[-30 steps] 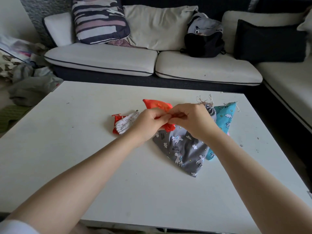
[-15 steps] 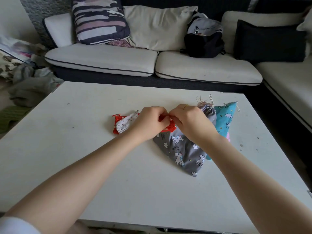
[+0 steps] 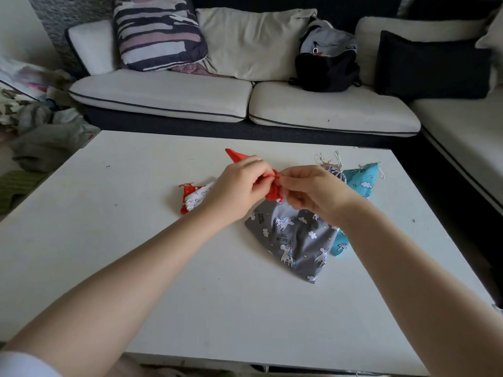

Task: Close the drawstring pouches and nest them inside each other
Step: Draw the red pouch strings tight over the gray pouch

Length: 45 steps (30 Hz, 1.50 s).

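Red pouch (image 3: 273, 189) pinched between left hand (image 3: 239, 186) and right hand (image 3: 313, 189), raised above grey pouch (image 3: 296, 240), near table (image 3: 163, 268) far edge; red tip exposed again since half-second earlier.

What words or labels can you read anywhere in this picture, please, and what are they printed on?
"little UNICORN": printed on the grey unicorn pouch, clearest near its middle.
"little UNICORN" again, near that pouch's left edge, smaller and only just legible.
Markings on the red and white pouch: too small to read.
Nothing else legible.
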### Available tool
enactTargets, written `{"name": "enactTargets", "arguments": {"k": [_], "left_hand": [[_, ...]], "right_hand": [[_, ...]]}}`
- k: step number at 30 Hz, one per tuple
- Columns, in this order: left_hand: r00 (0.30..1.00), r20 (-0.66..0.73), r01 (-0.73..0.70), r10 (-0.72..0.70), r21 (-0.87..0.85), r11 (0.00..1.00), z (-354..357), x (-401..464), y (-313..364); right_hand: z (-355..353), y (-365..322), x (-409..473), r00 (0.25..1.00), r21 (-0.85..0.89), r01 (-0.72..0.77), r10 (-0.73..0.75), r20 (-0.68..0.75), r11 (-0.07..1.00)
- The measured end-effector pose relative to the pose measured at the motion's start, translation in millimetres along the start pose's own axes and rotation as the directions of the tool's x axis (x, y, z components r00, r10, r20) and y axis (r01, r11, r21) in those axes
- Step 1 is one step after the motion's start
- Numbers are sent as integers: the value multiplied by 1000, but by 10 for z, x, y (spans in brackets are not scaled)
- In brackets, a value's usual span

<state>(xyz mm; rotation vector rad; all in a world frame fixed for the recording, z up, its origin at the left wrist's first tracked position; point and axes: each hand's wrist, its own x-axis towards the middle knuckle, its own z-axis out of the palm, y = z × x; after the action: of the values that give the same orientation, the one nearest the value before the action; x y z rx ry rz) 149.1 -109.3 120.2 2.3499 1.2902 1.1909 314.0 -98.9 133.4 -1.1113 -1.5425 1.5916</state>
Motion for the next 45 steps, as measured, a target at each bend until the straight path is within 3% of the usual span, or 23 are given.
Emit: {"name": "enactTargets", "arguments": {"k": [3,8,11,18,25,31,34,38,42,45], "left_hand": [[998,-48,31,-32,-31,999,28,0,0],[984,-26,173,-179,-154,973,17,26,14],[994,-51,89,-95,-110,990,15,38,10],[989,-109,80,-99,-165,983,56,55,13],[988,-153,-13,24,69,998,125,62,-30],[990,-132,-42,53,89,995,121,28,-34],[994,-94,76,-63,142,987,93,30,-34],[958,89,233,-274,317,919,100,2,-81],[930,185,166,-317,559,812,113,5,-174],[918,183,153,-353,656,739,112,78,-150]], "right_hand": [[-21,21,10,997,247,-78,68,49,966],[38,70,38,988,439,-152,134,72,886],[48,69,54,989,450,-148,125,81,881],[17,56,74,994,368,-87,105,-30,926],[61,19,47,986,357,-81,127,-106,931],[59,-32,32,988,339,-72,114,-105,938],[65,-30,61,980,292,-49,102,-168,955],[90,51,78,979,284,-34,90,-185,958],[99,104,81,982,253,-25,71,-175,967],[80,115,119,979,230,-6,53,-196,973]]}}
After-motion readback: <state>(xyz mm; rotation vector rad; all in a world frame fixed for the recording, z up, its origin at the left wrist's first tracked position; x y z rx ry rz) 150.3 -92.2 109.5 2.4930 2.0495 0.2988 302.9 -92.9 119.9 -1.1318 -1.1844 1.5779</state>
